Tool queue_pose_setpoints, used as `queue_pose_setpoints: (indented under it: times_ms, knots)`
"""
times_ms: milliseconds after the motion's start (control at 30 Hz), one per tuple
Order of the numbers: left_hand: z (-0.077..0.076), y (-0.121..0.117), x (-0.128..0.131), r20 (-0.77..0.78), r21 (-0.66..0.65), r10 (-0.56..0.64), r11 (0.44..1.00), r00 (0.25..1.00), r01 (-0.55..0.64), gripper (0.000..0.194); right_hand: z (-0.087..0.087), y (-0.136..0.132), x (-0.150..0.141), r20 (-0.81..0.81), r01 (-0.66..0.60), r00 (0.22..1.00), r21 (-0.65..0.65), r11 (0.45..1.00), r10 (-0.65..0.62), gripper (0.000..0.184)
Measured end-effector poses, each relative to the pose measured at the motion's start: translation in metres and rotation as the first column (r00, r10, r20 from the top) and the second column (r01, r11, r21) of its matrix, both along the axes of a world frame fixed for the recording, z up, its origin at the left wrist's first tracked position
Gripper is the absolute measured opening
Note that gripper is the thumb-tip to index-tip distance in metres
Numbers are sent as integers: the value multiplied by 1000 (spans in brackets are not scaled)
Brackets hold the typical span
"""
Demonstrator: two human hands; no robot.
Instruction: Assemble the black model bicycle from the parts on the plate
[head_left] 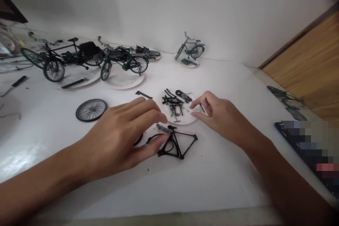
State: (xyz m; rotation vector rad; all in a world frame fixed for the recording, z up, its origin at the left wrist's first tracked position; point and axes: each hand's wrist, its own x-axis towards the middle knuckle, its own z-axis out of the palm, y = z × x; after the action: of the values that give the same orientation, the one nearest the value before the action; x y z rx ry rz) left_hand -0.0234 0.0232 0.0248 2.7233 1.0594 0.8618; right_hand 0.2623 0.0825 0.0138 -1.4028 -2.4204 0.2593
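Observation:
My left hand (127, 130) hovers over the left end of a black miniature bicycle frame (182, 153), thumb and fingers apart with nothing between them. The frame lies on the white tabletop, its small saddle towards the plate. My right hand (219, 113) is at the right rim of a white paper plate (165, 116), with a gap between thumb and index finger. Small black and clear bicycle parts (173, 102) lie in a heap on that plate. A thin dark piece (202, 107) shows by my right fingers; whether they touch it is unclear. Part of another dark ring is hidden behind my left hand.
A loose spoked wheel (91, 109) and a small black bar (143, 94) lie on the table. Behind stand assembled model bicycles, one green (190, 47), one black (71, 54), some on paper plates. A knife-like tool (16, 84) lies far left; a dark-edged device (286, 134) is right.

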Motion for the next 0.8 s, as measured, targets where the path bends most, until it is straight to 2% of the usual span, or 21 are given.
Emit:
queue_pose_setpoints:
  times_ms: [100,200,333,467,633,800]
  knots:
    - [-1,1,1,-56,-34,-71,997,996,69,13,-4,1,-6,48,-14,999,29,999,13,15]
    - [-2,1,3,-148,-78,-170,984,974,160,22,-8,1,-11,62,1,998,76,997,-5,13]
    - [-3,-1,3,-238,-111,-236,970,942,215,26,-12,4,-12,21,56,998,57,997,-58,30]
    - [-5,-1,2,-255,-168,-248,963,934,210,17,-16,8,-10,17,63,998,47,997,-64,37]
    - [-4,-3,3,-284,-250,-290,943,914,222,24,-15,9,-9,15,79,997,37,996,-80,38]
    - [-14,-4,5,-200,-185,-231,963,952,195,18,-10,6,-11,71,81,994,45,996,-84,36]
